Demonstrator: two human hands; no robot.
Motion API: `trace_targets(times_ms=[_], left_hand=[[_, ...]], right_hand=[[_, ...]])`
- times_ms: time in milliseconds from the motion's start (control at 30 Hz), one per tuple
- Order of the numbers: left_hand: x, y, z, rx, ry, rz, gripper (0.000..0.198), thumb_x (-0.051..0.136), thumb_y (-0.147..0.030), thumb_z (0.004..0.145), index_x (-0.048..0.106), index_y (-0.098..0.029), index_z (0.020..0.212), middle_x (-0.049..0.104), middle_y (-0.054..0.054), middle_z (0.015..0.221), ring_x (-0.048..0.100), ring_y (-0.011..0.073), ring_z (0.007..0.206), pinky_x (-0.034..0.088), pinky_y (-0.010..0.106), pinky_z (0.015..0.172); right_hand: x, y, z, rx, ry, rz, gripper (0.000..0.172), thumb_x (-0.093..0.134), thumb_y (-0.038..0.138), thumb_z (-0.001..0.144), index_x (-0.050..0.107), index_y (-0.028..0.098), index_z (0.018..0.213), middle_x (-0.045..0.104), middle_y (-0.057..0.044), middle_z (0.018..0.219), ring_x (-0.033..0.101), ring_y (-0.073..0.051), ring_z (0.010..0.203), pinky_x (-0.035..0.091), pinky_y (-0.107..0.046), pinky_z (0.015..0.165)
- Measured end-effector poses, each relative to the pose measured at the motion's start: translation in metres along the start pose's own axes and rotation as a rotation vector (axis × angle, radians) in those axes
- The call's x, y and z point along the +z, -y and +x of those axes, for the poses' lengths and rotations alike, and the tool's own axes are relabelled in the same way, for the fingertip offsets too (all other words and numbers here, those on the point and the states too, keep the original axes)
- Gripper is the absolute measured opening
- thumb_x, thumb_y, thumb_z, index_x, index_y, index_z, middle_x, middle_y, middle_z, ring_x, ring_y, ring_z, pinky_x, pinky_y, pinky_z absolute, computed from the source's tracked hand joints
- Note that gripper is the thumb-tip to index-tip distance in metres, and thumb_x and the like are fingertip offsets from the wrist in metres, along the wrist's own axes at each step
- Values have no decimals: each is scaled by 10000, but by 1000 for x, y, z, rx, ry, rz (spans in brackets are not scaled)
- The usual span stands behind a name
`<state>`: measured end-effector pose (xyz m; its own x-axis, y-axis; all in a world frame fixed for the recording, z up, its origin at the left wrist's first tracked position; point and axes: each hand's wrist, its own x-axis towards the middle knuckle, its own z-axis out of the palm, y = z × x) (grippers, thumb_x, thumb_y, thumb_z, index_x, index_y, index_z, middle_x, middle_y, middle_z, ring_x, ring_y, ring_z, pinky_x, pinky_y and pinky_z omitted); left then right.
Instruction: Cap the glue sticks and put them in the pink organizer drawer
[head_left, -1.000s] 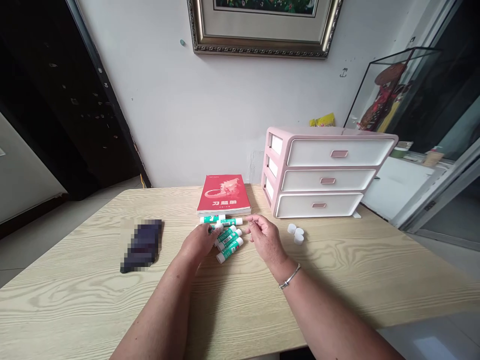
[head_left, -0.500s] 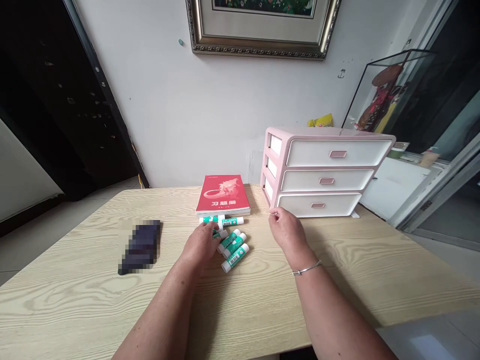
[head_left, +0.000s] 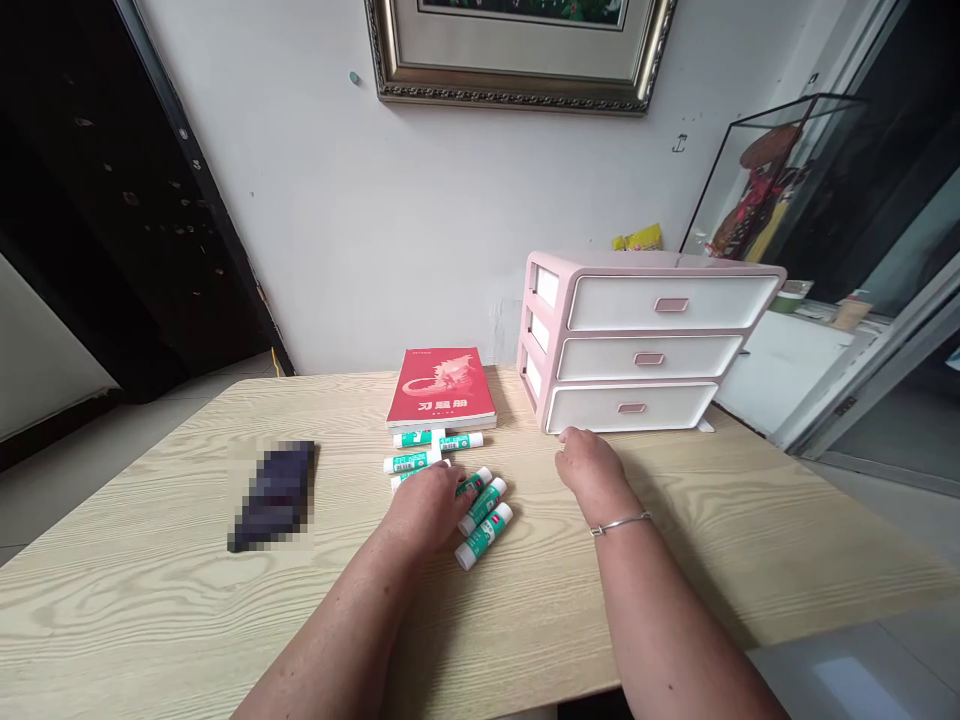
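Compared with the frame half a second earlier, the right hand (head_left: 590,468) sits further right and lower, now just in front of the bottom drawer of the pink-and-white drawer unit (head_left: 645,340) and almost touching it. The left hand (head_left: 426,508) has shifted a little toward the lower left of the group of glue sticks (head_left: 482,506), and a stick that was hidden before now shows in front of the red book (head_left: 441,388).

The left fingers lie together, angled down over the group, and cover the right end of the stick nearest the table's left side. (Whether they grip it or only rest on it, I cannot tell.) The right fingers curl together on the tabletop, with nothing showing between them.

Seven sticks can be seen, all lying flat. Two lie just below the book, two more sit beneath those by the left fingers, and three fan out just right of the left hand, well apart from the right hand.

Pale wood stretches left from the left hand to a pixelated dark object (head_left: 274,495), too blurred to name. The wooden table (head_left: 150,570) runs on past the right hand toward its right edge, and its front edge passes below both forearms.
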<state>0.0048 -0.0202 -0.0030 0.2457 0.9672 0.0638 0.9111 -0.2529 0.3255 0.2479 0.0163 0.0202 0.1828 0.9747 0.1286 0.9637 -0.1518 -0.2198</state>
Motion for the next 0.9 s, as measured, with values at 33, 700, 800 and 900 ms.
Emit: trace_targets(times_ms=[33, 700, 800, 900], left_hand=[[1, 0, 0, 13, -1, -3, 295, 506, -457, 931, 690, -234, 989, 718, 114, 1014, 672, 254, 836, 391, 303, 640], [-21, -20, -18, 36, 397, -960, 190, 505, -387, 873, 501, -216, 956, 650, -16, 651, 601, 160, 481, 437, 261, 494], [-17, -23, -22, 108, 650, -1126, 181, 556, -339, 850, 500, -209, 963, 666, -11, 649, 636, 156, 513, 493, 270, 543], [-7, -28, -25, 183, 894, -1195, 230, 620, -344, 829, 524, -203, 983, 706, 22, 725, 678, 164, 577, 521, 274, 563]], right_hand=[[0, 1, -1, -12, -17, 8, 325, 509, 77, 859, 692, 121, 1123, 703, -184, 1073, 669, -258, 1007, 442, -302, 792], [30, 63, -46, -334, 29, 40, 178, 480, 145, 908, 601, 152, 1038, 686, -130, 1011, 674, -251, 911, 448, -305, 719], [37, 67, -39, -268, 74, 10, 224, 474, 134, 902, 610, 146, 1079, 688, -154, 1040, 679, -253, 934, 460, -301, 719], [44, 67, -35, -297, 61, 18, 281, 465, 83, 871, 608, 127, 1108, 686, -167, 1050, 682, -259, 949, 464, -308, 737]])
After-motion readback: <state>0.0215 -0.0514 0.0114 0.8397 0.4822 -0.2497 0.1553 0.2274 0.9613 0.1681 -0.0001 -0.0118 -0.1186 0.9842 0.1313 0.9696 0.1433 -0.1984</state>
